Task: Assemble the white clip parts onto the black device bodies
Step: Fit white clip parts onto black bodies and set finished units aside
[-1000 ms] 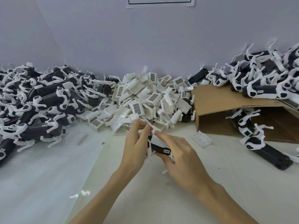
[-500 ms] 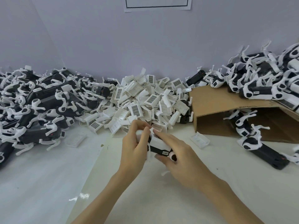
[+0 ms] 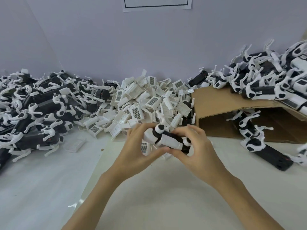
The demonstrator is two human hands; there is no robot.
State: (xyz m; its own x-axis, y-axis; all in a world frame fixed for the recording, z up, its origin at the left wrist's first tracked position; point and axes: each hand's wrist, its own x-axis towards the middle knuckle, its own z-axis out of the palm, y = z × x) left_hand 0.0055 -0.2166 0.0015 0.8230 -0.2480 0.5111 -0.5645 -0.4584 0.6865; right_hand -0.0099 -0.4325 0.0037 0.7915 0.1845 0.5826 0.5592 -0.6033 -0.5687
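I hold one black device body [image 3: 167,138] above the middle of the white table, tilted, with a white clip part sitting across its middle. My left hand [image 3: 141,150] grips its left end, thumb underneath. My right hand [image 3: 197,150] curls round its right end, fingers over the top. A big heap of loose white clip parts [image 3: 146,107] lies just behind my hands. Whether the clip is fully seated on the body I cannot tell.
Black bodies with white arms are piled at the left [image 3: 36,110] and at the right on top of a cardboard box [image 3: 221,103]. More lie inside the box and beside it [image 3: 269,151]. A single white clip [image 3: 74,145] lies on the table at the left.
The body has turned in my hands and now shows its white clip side and round black-and-white ends. My hands have shifted slightly apart along it.
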